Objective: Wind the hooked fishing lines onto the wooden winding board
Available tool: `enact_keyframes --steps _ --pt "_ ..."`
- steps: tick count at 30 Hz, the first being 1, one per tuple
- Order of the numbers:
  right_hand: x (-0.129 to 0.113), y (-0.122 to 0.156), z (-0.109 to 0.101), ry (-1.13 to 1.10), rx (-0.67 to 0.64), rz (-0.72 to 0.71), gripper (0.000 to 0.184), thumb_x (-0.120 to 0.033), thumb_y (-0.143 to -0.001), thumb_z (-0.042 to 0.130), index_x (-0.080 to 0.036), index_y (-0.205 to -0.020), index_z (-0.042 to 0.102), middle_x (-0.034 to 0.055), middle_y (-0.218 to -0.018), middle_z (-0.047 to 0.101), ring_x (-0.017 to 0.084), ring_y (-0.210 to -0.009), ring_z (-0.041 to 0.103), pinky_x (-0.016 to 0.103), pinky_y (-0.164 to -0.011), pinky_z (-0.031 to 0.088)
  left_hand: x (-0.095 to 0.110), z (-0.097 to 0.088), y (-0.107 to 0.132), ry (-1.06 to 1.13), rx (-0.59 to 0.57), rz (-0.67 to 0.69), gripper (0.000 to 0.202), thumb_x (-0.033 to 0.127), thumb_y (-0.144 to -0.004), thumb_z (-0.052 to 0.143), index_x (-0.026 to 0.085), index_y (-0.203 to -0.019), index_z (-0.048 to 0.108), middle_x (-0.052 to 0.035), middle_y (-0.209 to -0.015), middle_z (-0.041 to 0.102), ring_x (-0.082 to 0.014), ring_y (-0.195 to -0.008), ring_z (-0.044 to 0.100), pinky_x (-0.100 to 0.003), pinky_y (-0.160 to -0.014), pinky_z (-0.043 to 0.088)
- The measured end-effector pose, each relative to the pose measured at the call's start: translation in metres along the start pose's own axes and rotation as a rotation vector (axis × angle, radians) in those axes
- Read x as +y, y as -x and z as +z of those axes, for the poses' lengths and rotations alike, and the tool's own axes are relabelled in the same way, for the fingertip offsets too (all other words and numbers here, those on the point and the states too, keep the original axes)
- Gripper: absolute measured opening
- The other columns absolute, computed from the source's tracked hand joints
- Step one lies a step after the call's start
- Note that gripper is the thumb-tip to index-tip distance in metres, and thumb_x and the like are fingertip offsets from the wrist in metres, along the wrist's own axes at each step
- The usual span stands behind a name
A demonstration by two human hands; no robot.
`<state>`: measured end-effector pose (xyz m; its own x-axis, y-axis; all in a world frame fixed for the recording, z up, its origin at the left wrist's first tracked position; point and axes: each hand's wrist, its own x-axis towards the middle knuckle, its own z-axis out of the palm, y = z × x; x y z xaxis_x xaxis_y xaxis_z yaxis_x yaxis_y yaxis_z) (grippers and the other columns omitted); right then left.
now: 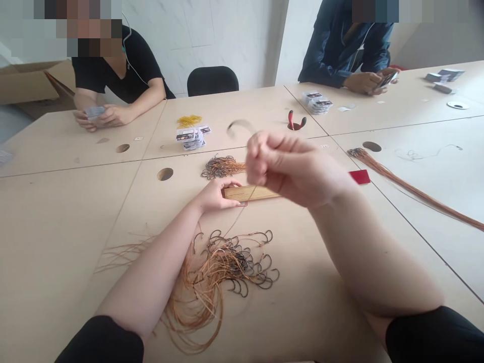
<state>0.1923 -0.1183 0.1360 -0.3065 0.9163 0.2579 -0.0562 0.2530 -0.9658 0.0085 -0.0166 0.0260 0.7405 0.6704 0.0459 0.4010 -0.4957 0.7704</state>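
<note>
Yellowish, finely striped board [245, 193] as landmark, lying across the near part of the table [302, 297]; a tangled heap of hooks and orange line [242, 259] sits on the near side of the board, apart from it, and reads as the portion left; a neater cluster of hooks [221, 166] lies just beyond the board, heads together, line running right; a long straight bundle [412, 186] lies well to the right of the board; both groups look sorted, so the work is judged partly through, with a fair amount unsorted; exact counts cannot be made.

Left hand [217, 196] grips the board's left end, thumb along the near edge, fingers round the far side; its forearm reaches forward past the left of the heap; right hand [287, 164] is raised above the board's right part, hiding it; fingers curled, thumb pressed in, pinching a single hook [240, 123], whose blurred bend shows above and left of the fingertips; right forearm slants up from the near right of the board; wrist nearly straight.
</note>
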Motion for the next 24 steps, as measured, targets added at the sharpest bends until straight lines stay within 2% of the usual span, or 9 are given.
enact_keyframes --steps 2,4,7,10,13,15,20,24 --pt "-0.007 0.003 -0.015 0.203 0.244 -0.050 0.023 -0.036 -0.094 0.038 -0.022 -0.101 0.055 -0.0018 -0.087 0.056 0.007 -0.079 0.057 0.020 -0.069 0.047 -0.007 0.000 -0.004 -0.017 -0.030 -0.003 0.048 0.032 -0.058 0.074 0.019 -0.103 0.062 -0.0042 -0.092 0.064 -0.0182 -0.080 0.059 -0.030 -0.070 0.048" --pt "-0.012 0.006 -0.027 0.494 0.408 -0.058 0.026 -0.035 -0.094 0.036 -0.022 -0.102 0.058 -0.0002 -0.088 0.057 0.009 -0.082 0.057 0.022 -0.069 0.046 -0.013 0.000 -0.004 -0.007 -0.049 -0.025 0.048 0.031 -0.060 0.073 0.020 -0.106 0.061 -0.0043 -0.093 0.064 -0.0175 -0.078 0.059 -0.029 -0.067 0.047" --pt "-0.013 0.007 -0.033 0.864 0.493 -0.091 0.021 -0.026 -0.090 0.044 -0.021 -0.098 0.064 0.0023 -0.090 0.062 0.012 -0.082 0.057 0.026 -0.071 0.046 -0.017 0.000 0.000 0.043 -0.065 -0.021 0.048 0.030 -0.061 0.072 0.019 -0.106 0.061 -0.0053 -0.095 0.064 -0.0181 -0.080 0.060 -0.028 -0.067 0.047" --pt "-0.006 0.004 -0.028 1.061 0.406 -0.048 0.021 -0.016 -0.086 0.047 -0.019 -0.091 0.067 0.0038 -0.092 0.065 0.016 -0.083 0.057 0.031 -0.075 0.044 -0.016 -0.001 0.001 0.121 -0.077 -0.023 0.042 0.031 -0.068 0.067 0.018 -0.108 0.060 -0.0053 -0.090 0.064 -0.0172 -0.078 0.060 -0.028 -0.067 0.047" --pt "0.005 -0.002 -0.020 1.128 0.229 0.070 0.023 -0.013 -0.084 0.046 -0.017 -0.089 0.068 0.0055 -0.087 0.065 0.017 -0.080 0.056 0.031 -0.073 0.042 -0.015 -0.002 0.000 0.189 -0.054 -0.047 0.036 0.029 -0.074 0.060 0.017 -0.107 0.060 -0.0053 -0.092 0.064 -0.0157 -0.079 0.060 -0.027 -0.068 0.047" --pt "0.012 -0.005 -0.017 1.138 0.164 0.125 0.023 -0.013 -0.083 0.046 -0.017 -0.090 0.067 0.0063 -0.084 0.065 0.016 -0.076 0.055 0.029 -0.069 0.040 -0.015 -0.002 -0.001 0.223 -0.033 -0.057 0.034 0.028 -0.074 0.059 0.018 -0.106 0.061 -0.0061 -0.097 0.064 -0.0160 -0.083 0.060 -0.027 -0.069 0.047" --pt "0.027 -0.010 -0.017 1.163 0.083 0.200 0.021 -0.012 -0.080 0.046 -0.018 -0.086 0.065 0.0043 -0.076 0.062 0.013 -0.063 0.048 0.025 -0.056 0.033 -0.018 -0.003 -0.003 0.361 0.045 -0.120 0.040 0.031 -0.070 0.064 0.016 -0.107 0.058 -0.0063 -0.089 0.065 -0.0154 -0.077 0.060 -0.026 -0.066 0.047" --pt "0.033 -0.013 -0.016 1.191 0.060 0.243 0.019 -0.012 -0.080 0.045 -0.018 -0.081 0.063 0.0040 -0.073 0.059 0.012 -0.060 0.044 0.025 -0.053 0.029 -0.019 -0.004 -0.004 0.513 0.100 -0.144 0.039 0.030 -0.070 0.067 0.018 -0.105 0.056 -0.0032 -0.084 0.066 -0.0135 -0.074 0.060 -0.026 -0.067 0.047"
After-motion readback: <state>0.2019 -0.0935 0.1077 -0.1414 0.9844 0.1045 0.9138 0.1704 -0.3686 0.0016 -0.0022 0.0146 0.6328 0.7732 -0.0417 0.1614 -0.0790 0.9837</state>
